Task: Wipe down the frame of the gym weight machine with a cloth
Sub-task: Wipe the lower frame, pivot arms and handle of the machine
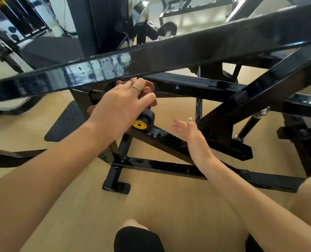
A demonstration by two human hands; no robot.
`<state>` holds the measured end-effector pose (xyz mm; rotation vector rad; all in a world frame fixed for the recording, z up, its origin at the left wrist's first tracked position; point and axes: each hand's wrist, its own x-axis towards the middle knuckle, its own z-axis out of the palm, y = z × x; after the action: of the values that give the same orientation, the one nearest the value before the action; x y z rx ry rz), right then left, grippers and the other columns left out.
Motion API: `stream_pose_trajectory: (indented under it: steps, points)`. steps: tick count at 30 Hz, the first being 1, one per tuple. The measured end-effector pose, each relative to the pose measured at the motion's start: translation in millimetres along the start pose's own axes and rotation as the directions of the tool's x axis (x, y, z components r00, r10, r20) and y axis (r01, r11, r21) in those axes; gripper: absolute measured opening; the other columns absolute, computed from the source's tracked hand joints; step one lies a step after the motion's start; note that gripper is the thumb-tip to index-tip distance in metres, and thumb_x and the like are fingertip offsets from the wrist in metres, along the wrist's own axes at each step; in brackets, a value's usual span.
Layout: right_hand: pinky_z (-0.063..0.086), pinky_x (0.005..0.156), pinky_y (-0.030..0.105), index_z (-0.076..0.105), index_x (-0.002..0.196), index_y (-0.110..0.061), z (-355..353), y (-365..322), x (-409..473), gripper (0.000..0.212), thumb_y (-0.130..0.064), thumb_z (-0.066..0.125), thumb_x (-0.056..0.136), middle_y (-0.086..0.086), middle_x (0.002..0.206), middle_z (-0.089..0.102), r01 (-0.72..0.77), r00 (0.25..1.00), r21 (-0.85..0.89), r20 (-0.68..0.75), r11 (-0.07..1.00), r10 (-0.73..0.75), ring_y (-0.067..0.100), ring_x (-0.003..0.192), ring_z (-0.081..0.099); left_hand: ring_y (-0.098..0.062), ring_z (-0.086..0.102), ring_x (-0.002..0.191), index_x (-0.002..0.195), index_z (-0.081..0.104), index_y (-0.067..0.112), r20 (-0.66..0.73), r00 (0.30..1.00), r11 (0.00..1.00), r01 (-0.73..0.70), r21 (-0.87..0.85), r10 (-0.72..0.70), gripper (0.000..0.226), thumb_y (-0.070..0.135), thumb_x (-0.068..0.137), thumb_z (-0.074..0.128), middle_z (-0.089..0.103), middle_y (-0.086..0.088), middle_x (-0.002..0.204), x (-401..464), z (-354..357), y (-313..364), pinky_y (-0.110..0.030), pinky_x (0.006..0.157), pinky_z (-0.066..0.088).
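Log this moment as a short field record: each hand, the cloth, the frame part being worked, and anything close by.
left hand: grips the cloth, pressing it against the frame
cloth: reddish-brown, bunched under the fingers, just below the big diagonal beam
right hand: fingers straight, holding nothing, beside a sloping bar
nearby: black knob with yellow cap directly under the left hand
beam surface: droplets or streaks visible
floor: light wood

Left hand [122, 108] palm down, fingers curled in a grip; right hand [187, 130] open, fingers straight, forward
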<state>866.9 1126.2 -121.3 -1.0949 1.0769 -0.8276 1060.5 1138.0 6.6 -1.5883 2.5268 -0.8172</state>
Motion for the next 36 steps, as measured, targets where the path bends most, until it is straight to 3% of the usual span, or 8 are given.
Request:
stream_pose_trajectory:
  steps: [4, 9, 14, 17, 22, 28, 31, 36]
  points:
    - [0.015, 0.126, 0.035, 0.040, 0.153, -0.026, 10.5, -12.0, 5.9, 0.058, -0.048, 0.008, 0.109, -0.004, 0.158, 0.044, -0.025, 0.993, 0.034, 0.118, 0.999, 0.021, 0.015, 0.149, 0.035, -0.031, 0.065, 0.099, 0.131, 0.056, 0.023, -0.002, 0.961, 0.944, 0.272, -0.189, -0.277, 0.027, 0.031, 0.106, 0.046, 0.059, -0.011, 0.126, -33.9, 25.8, -14.2, -0.044, 0.079, 0.061]
    - [0.001, 0.126, 0.039, 0.027, 0.155, -0.037, 36.0, -18.8, 10.4, 0.055, -0.052, 0.003, 0.108, -0.015, 0.165, 0.028, -0.033, 0.957, 0.082, 0.289, 0.996, 0.008, 0.010, 0.154, 0.019, -0.030, 0.061, 0.114, 0.138, 0.050, 0.023, -0.053, 0.895, 0.869, 0.415, -0.269, -0.443, 0.042, 0.023, 0.098, 0.064, 0.054, -0.010, 0.134, -34.2, 45.2, 19.0, -0.040, 0.089, 0.057]
    - [-0.003, 0.125, 0.046, 0.020, 0.161, -0.039, 41.4, -16.2, 21.6, 0.084, -0.077, 0.009, 0.088, -0.018, 0.167, 0.025, -0.058, 0.935, 0.076, 0.354, 0.995, 0.027, 0.011, 0.156, 0.015, -0.034, 0.062, 0.116, 0.146, 0.046, 0.016, -0.015, 0.963, 0.960, 0.266, -0.088, -0.269, 0.049, 0.026, 0.098, 0.053, 0.056, -0.015, 0.138, -45.0, 45.6, 1.6, -0.044, 0.097, 0.054]
    - [-0.003, 0.127, 0.048, 0.021, 0.162, -0.038, 39.7, -17.7, 23.1, 0.096, -0.081, 0.014, 0.077, -0.017, 0.167, 0.025, -0.068, 0.931, 0.083, 0.362, 0.994, 0.033, 0.010, 0.156, 0.016, -0.041, 0.065, 0.103, 0.137, 0.052, 0.007, 0.044, 0.987, 0.982, 0.146, 0.121, -0.153, 0.061, 0.019, 0.083, 0.079, 0.062, -0.024, 0.122, -55.9, 37.8, -12.2, -0.047, 0.087, 0.058]
    - [0.001, 0.120, 0.034, 0.013, 0.162, -0.041, 43.9, -15.9, 15.5, 0.092, -0.076, 0.016, 0.077, -0.022, 0.168, 0.016, -0.068, 0.928, 0.063, 0.369, 0.996, 0.040, 0.006, 0.156, 0.008, -0.046, 0.062, 0.106, 0.136, 0.038, 0.004, 0.144, 0.989, 0.979, 0.009, 0.205, -0.040, 0.083, 0.014, 0.069, 0.087, 0.058, -0.032, 0.120, -68.9, 32.2, -20.7, -0.048, 0.088, 0.058]
    - [0.001, 0.119, 0.033, 0.015, 0.162, -0.040, 38.8, -19.4, 17.5, 0.090, -0.075, 0.013, 0.079, -0.022, 0.167, 0.019, -0.072, 0.910, 0.042, 0.411, 0.996, 0.049, 0.005, 0.156, 0.010, -0.041, 0.067, 0.094, 0.131, 0.051, 0.011, 0.067, 0.952, 0.952, 0.292, 0.095, -0.299, 0.044, 0.015, 0.091, 0.068, 0.062, -0.022, 0.110, -15.5, 46.0, -21.0, -0.045, 0.064, 0.057]
    - [-0.002, 0.121, 0.035, 0.017, 0.162, -0.037, 34.2, -23.3, 19.6, 0.096, -0.079, 0.015, 0.075, -0.019, 0.167, 0.022, -0.066, 0.899, 0.050, 0.436, 0.997, 0.038, 0.005, 0.155, 0.013, -0.039, 0.066, 0.088, 0.123, 0.051, 0.014, 0.050, 0.954, 0.955, 0.296, -0.034, -0.294, 0.025, 0.020, 0.101, 0.058, 0.063, -0.017, 0.106, -0.1, 47.8, -26.6, -0.040, 0.056, 0.047]
    - [-0.005, 0.128, 0.048, 0.021, 0.162, -0.036, 28.1, -20.9, 20.6, 0.099, -0.082, 0.015, 0.075, -0.016, 0.167, 0.026, -0.074, 0.897, 0.034, 0.438, 0.997, 0.051, 0.009, 0.156, 0.016, -0.041, 0.067, 0.097, 0.129, 0.052, 0.012, 0.072, 0.932, 0.935, 0.355, 0.017, -0.355, 0.056, 0.020, 0.082, 0.081, 0.060, -0.021, 0.115, -28.8, 36.0, -6.9, -0.044, 0.057, 0.057]
